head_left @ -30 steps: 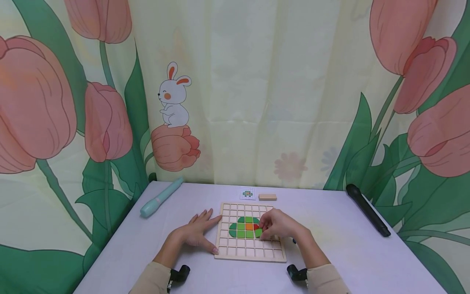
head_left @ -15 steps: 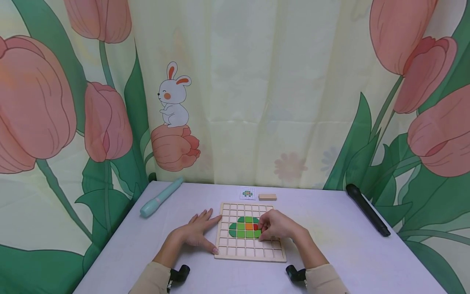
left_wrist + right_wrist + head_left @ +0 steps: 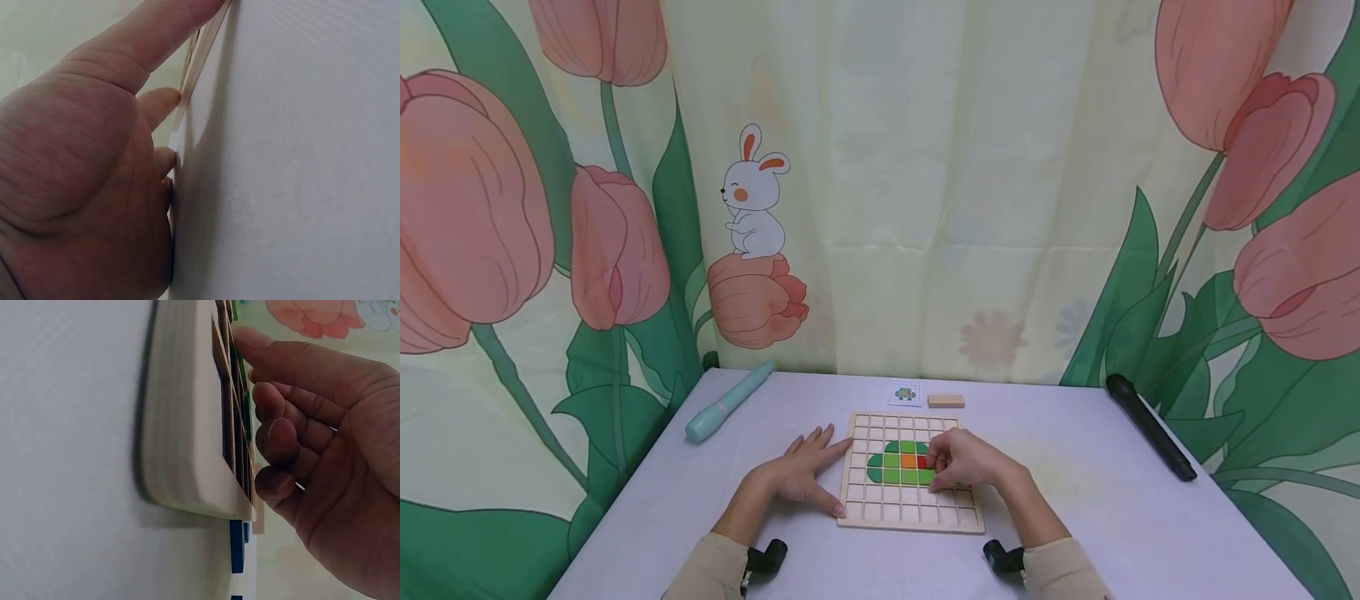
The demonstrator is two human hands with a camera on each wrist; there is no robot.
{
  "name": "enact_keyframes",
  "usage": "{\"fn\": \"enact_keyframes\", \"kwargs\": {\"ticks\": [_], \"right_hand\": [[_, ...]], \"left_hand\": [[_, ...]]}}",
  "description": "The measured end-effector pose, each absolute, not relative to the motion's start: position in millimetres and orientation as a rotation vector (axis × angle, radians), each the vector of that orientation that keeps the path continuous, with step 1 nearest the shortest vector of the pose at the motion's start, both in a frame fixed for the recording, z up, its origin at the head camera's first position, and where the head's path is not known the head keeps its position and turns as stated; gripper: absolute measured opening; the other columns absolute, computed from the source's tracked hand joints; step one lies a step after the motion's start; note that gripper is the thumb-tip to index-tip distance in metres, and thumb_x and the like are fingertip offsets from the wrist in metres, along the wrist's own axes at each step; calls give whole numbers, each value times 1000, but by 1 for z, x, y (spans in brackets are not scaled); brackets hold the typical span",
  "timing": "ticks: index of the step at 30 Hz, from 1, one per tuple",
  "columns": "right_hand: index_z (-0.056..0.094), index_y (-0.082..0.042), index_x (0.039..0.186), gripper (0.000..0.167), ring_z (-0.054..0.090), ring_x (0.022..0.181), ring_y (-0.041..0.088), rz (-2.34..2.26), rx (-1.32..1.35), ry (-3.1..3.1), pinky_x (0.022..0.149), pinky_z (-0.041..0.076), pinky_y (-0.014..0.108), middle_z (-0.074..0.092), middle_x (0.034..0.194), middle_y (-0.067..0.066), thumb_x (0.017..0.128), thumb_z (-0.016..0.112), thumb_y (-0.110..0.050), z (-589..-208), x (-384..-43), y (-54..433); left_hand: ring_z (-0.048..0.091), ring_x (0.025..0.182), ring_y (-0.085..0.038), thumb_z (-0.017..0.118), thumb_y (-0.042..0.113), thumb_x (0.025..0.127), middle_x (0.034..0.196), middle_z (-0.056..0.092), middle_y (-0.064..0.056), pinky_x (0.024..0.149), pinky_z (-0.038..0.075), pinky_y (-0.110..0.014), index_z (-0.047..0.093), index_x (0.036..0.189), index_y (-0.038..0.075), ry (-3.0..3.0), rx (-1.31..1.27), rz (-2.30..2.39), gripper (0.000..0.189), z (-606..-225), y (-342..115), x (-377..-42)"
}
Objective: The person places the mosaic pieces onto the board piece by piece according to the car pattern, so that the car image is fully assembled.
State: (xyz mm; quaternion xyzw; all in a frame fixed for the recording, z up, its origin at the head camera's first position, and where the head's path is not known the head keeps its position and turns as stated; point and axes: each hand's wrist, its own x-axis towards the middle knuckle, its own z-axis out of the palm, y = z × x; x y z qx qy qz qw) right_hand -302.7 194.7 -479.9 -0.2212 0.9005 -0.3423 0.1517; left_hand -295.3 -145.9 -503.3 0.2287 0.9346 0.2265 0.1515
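A wooden grid board (image 3: pixel 910 514) lies on the table with green, orange and red tiles set in its middle cells. Spread out at its left edge, my left hand (image 3: pixel 808 473) touches the frame with thumb and index finger, as the left wrist view (image 3: pixel 81 162) also shows. My right hand (image 3: pixel 972 458) is over the right side of the pattern, its thumb and index finger at a light green square tile (image 3: pixel 924 477) in the lower row. In the right wrist view the right hand's (image 3: pixel 325 419) other fingers are curled above the grid. The hand covers the cells beneath it.
Behind the board lie a small pattern card (image 3: pixel 906 394) and a wooden block (image 3: pixel 946 402). A light teal pen-shaped object (image 3: pixel 730 404) is at the left, a black stick-like one (image 3: pixel 1152 429) at the right. Blue pieces (image 3: pixel 237 547) show past the board's edge.
The light green tile, tilted in my right fingers a second ago, now lies down in the row beside the other green tiles. My left hand has stayed in place.
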Motion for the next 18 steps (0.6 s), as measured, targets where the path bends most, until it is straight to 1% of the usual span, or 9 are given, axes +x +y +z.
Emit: {"fn": "enact_keyframes", "kwargs": {"ticks": [3,10,13,18], "right_hand": [[72,-14,95,26,57,74,15,-991,-632,2613,62,47,25,63,78,-1,80,92,-20,-477,-303,198],[72,-11,104,21,55,80,18,-1101,-561,2787,64,47,26,62,85,0,89,83,-21,-470,-309,209],[73,-10,107,22,55,82,19,-1126,-527,2830,66,48,26,64,87,-1,91,82,-22,-468,-311,215],[74,-10,109,21,56,85,19,-1147,-474,2843,69,50,27,65,90,-1,92,81,-19,-464,-312,227]], "left_hand": [[3,164,-36,84,73,67,176,11,-15,130,5,-61,32,165,31,2682,654,646,118,-504,-146,-296],[3,164,-36,84,72,67,176,10,-14,130,5,-60,31,165,32,2685,649,634,118,-504,-147,-297],[3,164,-35,84,73,67,176,10,-14,130,5,-60,31,165,32,2685,647,637,118,-505,-147,-297],[3,164,-36,84,72,67,176,10,-15,130,5,-60,31,165,31,2684,659,644,118,-506,-147,-297]]}}
